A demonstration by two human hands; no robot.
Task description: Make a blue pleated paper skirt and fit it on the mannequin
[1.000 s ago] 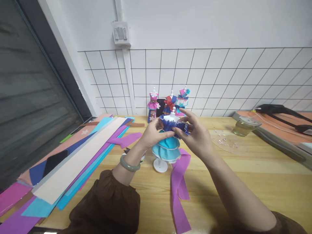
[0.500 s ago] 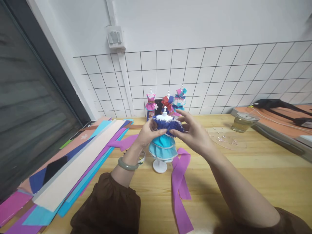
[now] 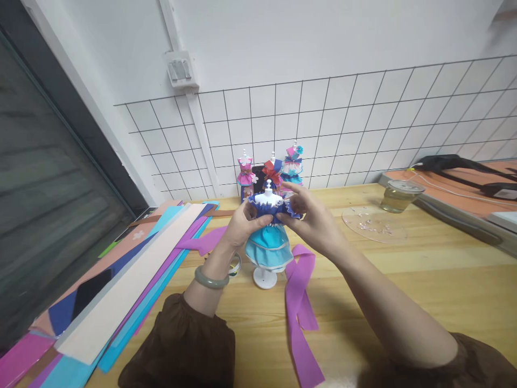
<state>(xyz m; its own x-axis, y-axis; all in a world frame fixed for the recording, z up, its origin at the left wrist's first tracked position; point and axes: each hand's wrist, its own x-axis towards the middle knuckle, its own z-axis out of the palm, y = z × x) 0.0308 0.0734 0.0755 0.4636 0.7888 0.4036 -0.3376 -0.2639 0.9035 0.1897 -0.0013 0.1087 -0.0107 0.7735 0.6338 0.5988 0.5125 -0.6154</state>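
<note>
Before me on the pale wooden table (image 3: 444,291), the small white plastic mannequin (image 3: 269,199) stands between my left hand (image 3: 241,222) and right hand (image 3: 311,218), a gathered blue fabric ruffle (image 3: 262,211) across its chest. Behind it, far side, stand three small dressed mannequins (image 3: 272,171). Long, flat multicoloured strips (image 3: 133,275) lie left; a purple fabric strip (image 3: 294,302) lies near, just right. Farther right, a clear lidded cup (image 3: 398,199) stands beyond a round transparent tray (image 3: 352,220).

Even light brightens the wall (image 3: 283,43) at twelve o'clock. A soft shadow dims the table (image 3: 351,323) near five; edges stretch.
</note>
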